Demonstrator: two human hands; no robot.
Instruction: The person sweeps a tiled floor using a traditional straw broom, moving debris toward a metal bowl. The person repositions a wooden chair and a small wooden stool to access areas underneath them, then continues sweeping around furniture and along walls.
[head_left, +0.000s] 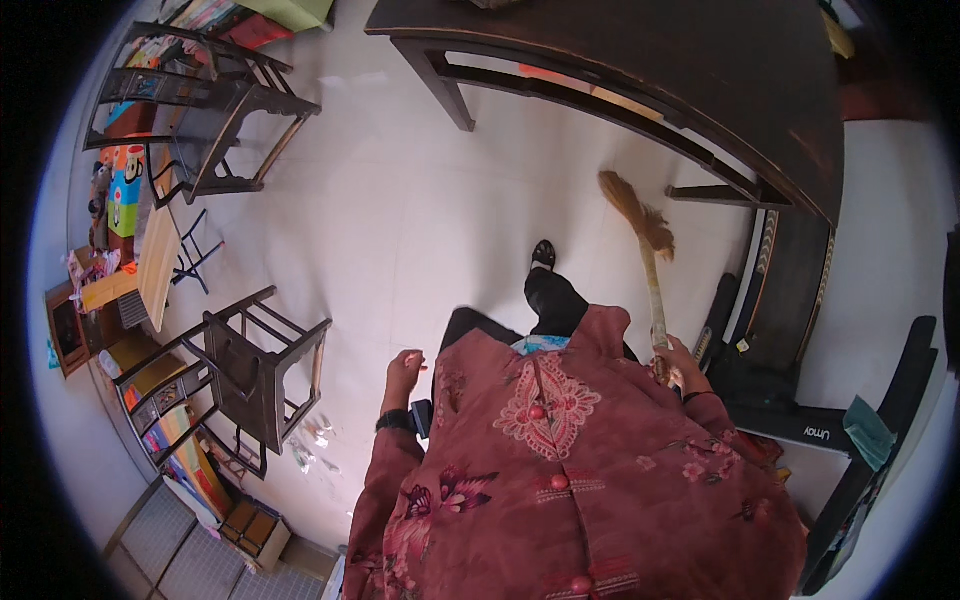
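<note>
My right hand (681, 363) is closed around the handle of a straw broom (651, 277) at my right side. The broom's bristles point forward and up in the view, beside the dark wooden table. Whether they touch the floor I cannot tell. My left hand (406, 369) hangs at my left side with its fingers curled and nothing visible in it; a dark band is on that wrist. One foot in a black shoe (544, 255) is forward on the pale tiled floor (420, 225).
A dark wooden table (675, 67) stands ahead to the right. Two dark wooden chairs (247, 375) stand at the left, near a small folding table (159, 255). A black treadmill-like machine (776, 300) lies at the right. Small scraps (319, 442) lie on the floor near the lower chair.
</note>
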